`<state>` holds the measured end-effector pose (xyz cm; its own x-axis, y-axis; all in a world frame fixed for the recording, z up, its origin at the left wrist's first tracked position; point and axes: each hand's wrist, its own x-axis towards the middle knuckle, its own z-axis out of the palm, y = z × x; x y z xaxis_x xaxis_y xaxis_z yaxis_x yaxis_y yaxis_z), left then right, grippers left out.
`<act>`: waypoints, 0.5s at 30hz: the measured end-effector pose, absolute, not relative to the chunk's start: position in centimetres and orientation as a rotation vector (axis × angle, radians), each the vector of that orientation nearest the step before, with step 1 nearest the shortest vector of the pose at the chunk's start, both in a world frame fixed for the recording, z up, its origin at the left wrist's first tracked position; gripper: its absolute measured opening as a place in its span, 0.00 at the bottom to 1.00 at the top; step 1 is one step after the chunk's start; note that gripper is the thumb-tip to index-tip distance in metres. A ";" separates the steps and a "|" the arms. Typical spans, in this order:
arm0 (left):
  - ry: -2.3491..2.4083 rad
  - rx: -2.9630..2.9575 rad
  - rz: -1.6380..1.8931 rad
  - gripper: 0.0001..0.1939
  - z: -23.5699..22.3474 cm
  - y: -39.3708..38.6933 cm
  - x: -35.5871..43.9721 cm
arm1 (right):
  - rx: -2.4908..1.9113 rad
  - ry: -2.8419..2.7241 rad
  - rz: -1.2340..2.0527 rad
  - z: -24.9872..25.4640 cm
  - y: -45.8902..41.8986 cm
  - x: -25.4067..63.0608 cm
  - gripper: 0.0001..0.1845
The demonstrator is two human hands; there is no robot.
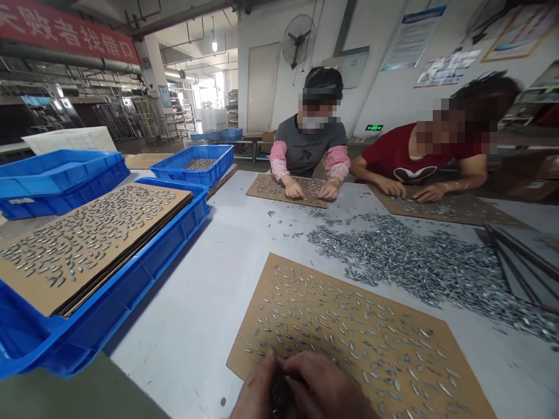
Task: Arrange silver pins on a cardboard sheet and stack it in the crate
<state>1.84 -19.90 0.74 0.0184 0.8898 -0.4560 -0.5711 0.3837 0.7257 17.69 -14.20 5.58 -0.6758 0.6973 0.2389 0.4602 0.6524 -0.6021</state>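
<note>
On cardboard [239, 361], metal pieces [397, 384] are apparently being spaced; left hand [257, 384] and right hand [325, 384] are curled narrow, contents unclear; next, separation seems needed.

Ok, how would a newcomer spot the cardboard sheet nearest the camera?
On the white table, find the heap of silvery pieces. The brown cardboard sheet lies on its near side, dotted with more of them. Only this sheet has the wearer's left hand and right hand at its near edge.

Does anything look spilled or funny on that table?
A few little silver pieces lie scattered on the white table, away from the big pile. They look a bit like strays; nothing looks clearly damaged.
</note>
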 end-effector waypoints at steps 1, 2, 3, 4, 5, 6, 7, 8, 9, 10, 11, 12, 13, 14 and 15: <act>1.008 0.386 1.178 0.30 0.8 -19.8 1.8 | -0.938 -2.410 0.718 5.8 -14.0 17.7 0.12; 0.984 0.389 1.170 0.29 0.9 -19.8 1.7 | -0.968 -2.406 0.730 5.9 -13.7 17.8 0.12; 0.961 0.388 1.155 0.29 1.0 -19.8 1.7 | -0.991 -2.405 0.741 6.0 -13.5 17.8 0.12; 0.947 0.384 1.138 0.30 1.1 -19.7 1.7 | -1.004 -2.408 0.755 6.0 -13.4 17.8 0.12; 0.945 0.386 1.127 0.30 1.2 -19.7 1.6 | -1.008 -2.413 0.772 6.0 -13.3 17.7 0.11; 0.949 0.398 1.115 0.30 1.2 -19.7 1.6 | -1.010 -2.421 0.793 6.0 -13.3 17.7 0.12; 0.958 0.415 1.109 0.31 1.2 -19.6 1.6 | -1.018 -2.431 0.817 6.0 -13.2 17.5 0.12; 0.970 0.424 1.118 0.31 1.2 -19.5 1.6 | -1.037 -2.443 0.843 6.0 -13.1 17.4 0.12; 0.977 0.423 1.137 0.32 1.2 -19.4 1.5 | -1.067 -2.452 0.862 6.0 -12.9 17.2 0.12; 0.985 0.412 1.163 0.33 1.2 -19.3 1.4 | -1.098 -2.462 0.876 6.0 -12.5 16.9 0.13; 0.989 0.390 1.188 0.33 1.2 -19.1 1.3 | -1.124 -2.470 0.879 6.0 -11.8 16.6 0.13; 0.987 0.362 1.212 0.33 1.3 -19.0 1.2 | -1.145 -2.473 0.866 6.0 -10.9 16.3 0.13; 0.981 0.329 1.231 0.33 1.4 -18.8 1.0 | -1.162 -2.471 0.834 5.9 -9.7 15.9 0.14; 0.972 0.294 1.243 0.32 1.5 -18.7 0.8 | -1.174 -2.469 0.789 5.8 -8.3 15.5 0.14; 0.965 0.255 1.258 0.31 1.7 -18.6 0.5 | -1.192 -2.469 0.731 5.7 -6.7 15.1 0.15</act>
